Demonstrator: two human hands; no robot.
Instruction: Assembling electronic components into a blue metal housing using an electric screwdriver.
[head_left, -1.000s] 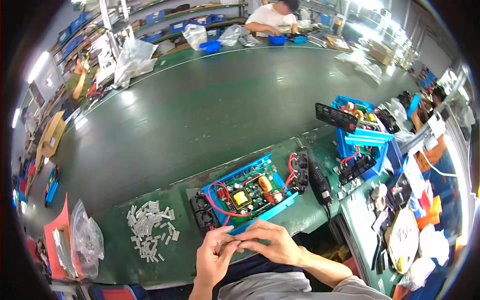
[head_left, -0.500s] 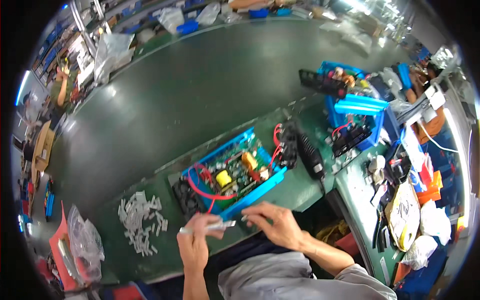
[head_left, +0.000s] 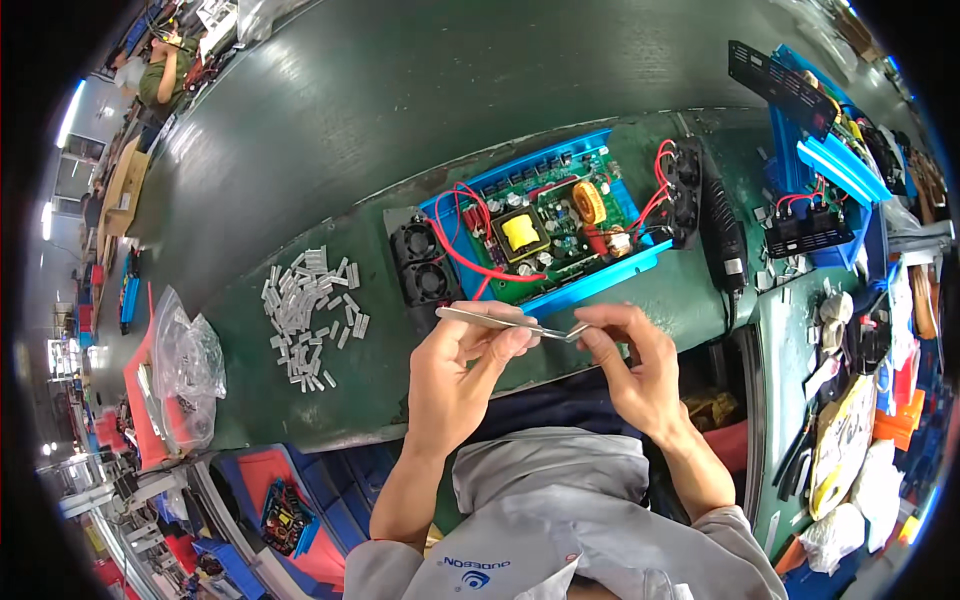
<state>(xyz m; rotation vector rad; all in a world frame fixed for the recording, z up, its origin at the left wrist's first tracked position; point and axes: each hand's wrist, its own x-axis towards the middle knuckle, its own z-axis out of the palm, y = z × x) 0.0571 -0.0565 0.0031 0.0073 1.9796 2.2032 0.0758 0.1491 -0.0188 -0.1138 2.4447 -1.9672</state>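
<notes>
My left hand (head_left: 450, 370) pinches a pair of metal tweezers (head_left: 490, 317) whose tips point right. At those tips, the thumb and forefinger of my right hand (head_left: 645, 375) close on a small silvery piece (head_left: 577, 331), too small to name. Just beyond both hands lies an open blue metal case (head_left: 590, 287) with a green circuit board (head_left: 555, 245) inside, carrying a yellow transformer (head_left: 520, 232) and a copper coil (head_left: 589, 203). Red wires lead from it to a black panel with two fans (head_left: 422, 262) at left and another black fan panel (head_left: 685, 195) at right.
Small grey strips (head_left: 295, 305) lie heaped left on the green bench. A black corded power tool (head_left: 724, 225) rests right of the case. More open units fill a blue bin (head_left: 868, 240) at far right. A clear plastic bag (head_left: 190, 360) is at far left.
The tweezers' tips and my right fingers have come together, where a gap stood between them. My view has shifted, so the bench and case appear higher and further right.
</notes>
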